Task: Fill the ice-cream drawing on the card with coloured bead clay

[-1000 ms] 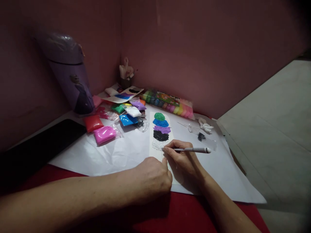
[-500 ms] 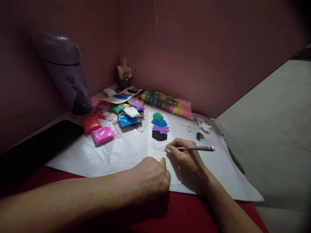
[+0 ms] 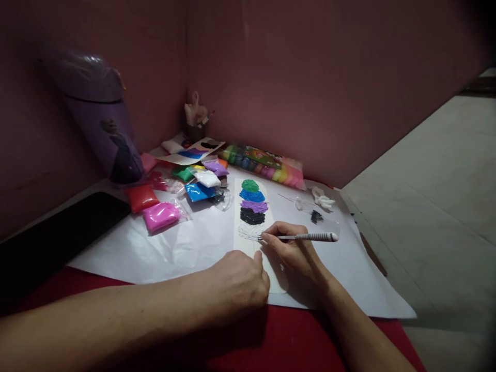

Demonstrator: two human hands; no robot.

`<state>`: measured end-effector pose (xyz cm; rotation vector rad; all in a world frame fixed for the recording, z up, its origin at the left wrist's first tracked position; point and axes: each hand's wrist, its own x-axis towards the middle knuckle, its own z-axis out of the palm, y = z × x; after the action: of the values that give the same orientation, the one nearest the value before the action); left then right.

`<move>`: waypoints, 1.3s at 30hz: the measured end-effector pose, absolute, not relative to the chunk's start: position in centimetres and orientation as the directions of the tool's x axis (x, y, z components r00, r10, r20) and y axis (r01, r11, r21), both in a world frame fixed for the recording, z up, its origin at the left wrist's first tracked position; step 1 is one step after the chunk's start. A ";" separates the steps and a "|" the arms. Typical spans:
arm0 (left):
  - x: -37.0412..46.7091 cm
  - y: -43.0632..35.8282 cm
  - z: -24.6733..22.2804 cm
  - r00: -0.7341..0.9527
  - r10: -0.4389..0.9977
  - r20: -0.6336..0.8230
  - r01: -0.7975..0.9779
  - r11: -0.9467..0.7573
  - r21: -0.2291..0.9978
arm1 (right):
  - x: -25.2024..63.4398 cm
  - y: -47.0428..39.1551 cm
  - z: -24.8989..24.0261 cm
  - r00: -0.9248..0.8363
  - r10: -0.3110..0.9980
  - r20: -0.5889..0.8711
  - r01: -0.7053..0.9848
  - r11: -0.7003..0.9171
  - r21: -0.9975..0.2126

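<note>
On a cream card strip (image 3: 279, 281) lies a column of textured clay patches: green (image 3: 250, 185), blue (image 3: 251, 196), purple (image 3: 254, 206), black (image 3: 252, 216) and white (image 3: 251, 228). My right hand (image 3: 292, 248) pinches a slim tool with a black-and-white striped handle (image 3: 315, 237). Its tip is at the lower right edge of the white patch; the tip's exact shape is too small to tell. Curled into a fist, my left hand (image 3: 242, 279) rests on the lower part of the card. Its palm is hidden, so whatever it may hold does not show.
Clay packets, among them pink (image 3: 160, 216), red (image 3: 142, 198) and blue (image 3: 199, 191), lie left of the card. Behind it is a multicoloured clay pack (image 3: 263, 165). White clay bits (image 3: 322, 199) sit right. A black flat object (image 3: 70, 232) and purple container (image 3: 108, 124) stand left.
The whole view has shifted slightly, so things sit a little farther left. The tool's tip is slightly lower at the white patch's edge. My left hand keeps its place on the card.
</note>
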<state>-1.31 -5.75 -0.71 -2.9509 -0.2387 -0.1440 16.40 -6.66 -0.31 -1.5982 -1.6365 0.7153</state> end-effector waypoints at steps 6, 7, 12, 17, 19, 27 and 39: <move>-1.2 -5.6 -0.6 0.983 0.153 0.105 0.167 -0.976 -0.139 | 16.6 -6.5 -0.5 0.029 0.992 0.125 0.615 0.081 -0.784; -1.2 -5.6 -0.6 0.983 0.151 0.106 0.165 -0.976 -0.142 | 16.6 -6.5 -0.5 0.032 0.991 0.127 0.617 0.080 -0.783; -1.2 -5.7 -1.0 0.982 0.156 0.106 0.173 -0.969 -0.176 | 16.5 -6.5 -0.3 0.023 0.993 0.116 0.612 0.078 -0.787; -1.2 -5.8 -0.9 0.982 0.152 0.111 0.171 -0.969 -0.180 | 16.4 -6.4 -0.5 0.035 0.991 0.126 0.602 0.080 -0.795; -1.2 -5.8 -0.7 0.984 0.154 0.091 0.167 -0.972 -0.167 | 16.4 -6.3 -0.6 0.028 0.992 0.126 0.602 0.084 -0.794; -1.3 -5.8 -0.6 0.982 0.151 0.111 0.169 -0.970 -0.175 | 16.4 -6.2 -1.2 0.012 0.987 0.160 0.606 0.120 -0.786; -1.1 -5.8 -0.1 0.983 0.156 0.099 0.171 -0.971 -0.167 | 16.1 -6.1 -1.4 -0.023 0.977 0.214 0.600 0.185 -0.778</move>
<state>-1.07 -5.79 -0.08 -2.9533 -0.2447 -0.1275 16.13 -6.08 -1.41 -1.5024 -1.7140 0.6367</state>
